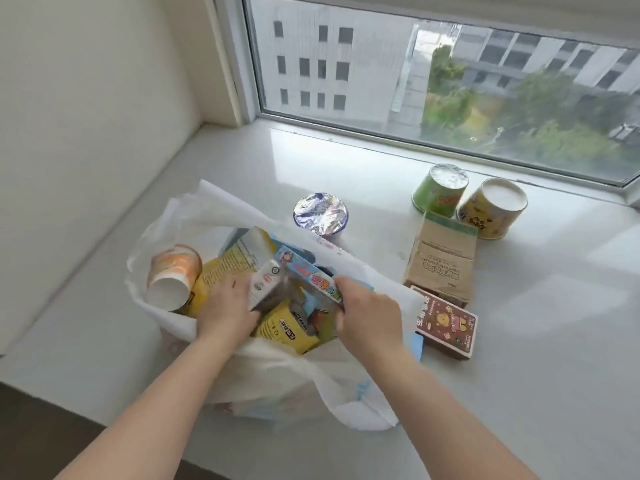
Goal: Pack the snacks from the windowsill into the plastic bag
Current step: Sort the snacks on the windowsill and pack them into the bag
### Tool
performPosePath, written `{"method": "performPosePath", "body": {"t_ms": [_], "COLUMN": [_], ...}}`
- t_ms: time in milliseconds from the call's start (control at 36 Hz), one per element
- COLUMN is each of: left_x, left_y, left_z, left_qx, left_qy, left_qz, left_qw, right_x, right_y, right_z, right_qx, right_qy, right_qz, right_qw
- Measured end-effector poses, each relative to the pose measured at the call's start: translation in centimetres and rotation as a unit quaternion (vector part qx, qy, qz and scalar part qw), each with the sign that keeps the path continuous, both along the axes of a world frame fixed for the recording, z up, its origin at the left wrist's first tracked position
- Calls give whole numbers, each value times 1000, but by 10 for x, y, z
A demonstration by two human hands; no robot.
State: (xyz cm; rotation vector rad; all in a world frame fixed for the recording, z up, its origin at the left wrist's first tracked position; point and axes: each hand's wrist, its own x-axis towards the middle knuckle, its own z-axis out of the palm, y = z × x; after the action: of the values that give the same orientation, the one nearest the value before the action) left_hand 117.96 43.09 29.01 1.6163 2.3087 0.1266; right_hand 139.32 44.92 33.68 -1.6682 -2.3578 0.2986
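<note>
— So, both hands are down in the plastic bag, which sits open on the windowsill. The left hand has its fingers closed on a small white carton; the right hand grips the end of a blue cartoon box.

— What's already inside?

— An orange paper cup lying on its side at the left, a yellow packet low between the wrists, and a yellow box behind the left hand.

— And outside the bag?

— A foil-lidded cup just behind the bag. To the right, a brown paper pack with a red-brown box touching its near end. By the window, a green cup and a yellow cup lie tipped, side by side.
</note>
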Motion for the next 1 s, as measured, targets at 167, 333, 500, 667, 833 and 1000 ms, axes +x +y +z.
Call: {"method": "performPosePath", "body": {"t_ms": [167,333,500,667,833,1000], "left_x": [6,-4,2,49,134,227], "left_y": [-4,0,13,34,36,0], "left_z": [-10,-14,-6,24,47,25], "left_qx": [-33,-78,-31,92,160,86], "left_qy": [43,17,-63,-81,-147,-231], "left_qz": [-102,-159,-87,-120,-187,-287], "left_qw": [993,984,994,985,958,926], "right_x": [-49,-71,-52,9,107,178], "right_y": [36,51,44,16,0,-14], "right_z": [-18,-44,-38,-33,-55,-82], "right_qx": [-22,-170,-69,142,98,8], "right_qy": [-86,-80,10,262,290,221], "right_qz": [10,22,13,-83,-327,-377], "right_qw": [996,982,997,951,894,900]}}
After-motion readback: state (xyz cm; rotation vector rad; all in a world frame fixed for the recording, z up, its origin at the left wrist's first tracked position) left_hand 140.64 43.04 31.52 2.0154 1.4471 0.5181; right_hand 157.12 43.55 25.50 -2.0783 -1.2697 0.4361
